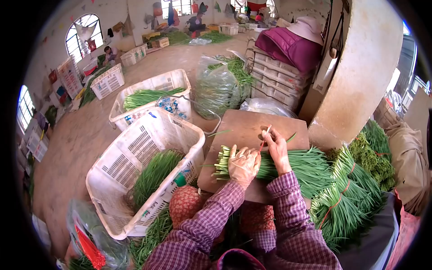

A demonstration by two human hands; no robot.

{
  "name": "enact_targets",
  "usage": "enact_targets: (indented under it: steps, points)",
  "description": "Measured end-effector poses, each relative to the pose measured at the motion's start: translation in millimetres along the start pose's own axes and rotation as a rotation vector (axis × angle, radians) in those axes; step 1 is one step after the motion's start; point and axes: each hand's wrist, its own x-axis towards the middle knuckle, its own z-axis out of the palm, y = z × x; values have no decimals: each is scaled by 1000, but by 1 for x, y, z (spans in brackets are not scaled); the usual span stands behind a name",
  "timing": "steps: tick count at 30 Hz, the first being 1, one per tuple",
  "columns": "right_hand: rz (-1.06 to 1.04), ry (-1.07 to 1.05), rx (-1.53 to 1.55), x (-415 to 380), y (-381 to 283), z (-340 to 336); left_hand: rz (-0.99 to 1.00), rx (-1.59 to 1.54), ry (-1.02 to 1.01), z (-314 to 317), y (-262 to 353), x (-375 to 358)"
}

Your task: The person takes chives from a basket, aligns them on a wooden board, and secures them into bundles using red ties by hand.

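Observation:
A bundle of long green stalks (294, 164) lies across a brown board (234, 123), its pale cut ends pointing left. My left hand (244, 164), in a pale glove, is wrapped over the bundle near those ends. Above the bundle, my bare right hand (276, 146) pinches a thin red band (264, 143) between thumb and fingertips. The band runs down to the stalks beside my left hand; how it passes beneath them is hidden. Bundles tied with red bands (344, 198) are stacked at the right edge of the board.
A white crate (121, 162) with loose greens stands at the left, another crate (153, 84) behind it. A plastic bag of greens (216, 90) and stacked crates (274, 74) are beyond the board. A pillar (355, 76) rises at the right. Two people (196, 23) (109, 55) sit far back.

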Motion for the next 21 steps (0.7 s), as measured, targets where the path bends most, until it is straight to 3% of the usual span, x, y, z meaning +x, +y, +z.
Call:
enact_targets:
  steps: [1,3,4,9,11,13,17,20,21]
  points:
    - [-3,-1,-4,-8,-3,-4,-1,-3,4,0,1,0]
    - [-150,19,-618,-27,-12,-8,-3,4,0,-1,2,1]
    - [-162,2,-693,-35,-16,-3,5,44,6,-1,1,-1]
    - [-149,79,-696,-45,-23,11,32,27,56,0,-1,-2]
    - [-172,128,-677,-50,-25,13,-32,53,-153,-4,-1,1]
    - [-159,174,-516,-54,-20,11,-24,64,-192,-9,1,1]
    - [-172,151,-593,-54,-17,14,-37,73,-172,-3,0,-2]
    - [-153,135,-534,-53,-18,14,-2,45,51,-16,-1,-6]
    - [-138,138,-467,-52,-16,14,-32,20,64,-47,7,-6]
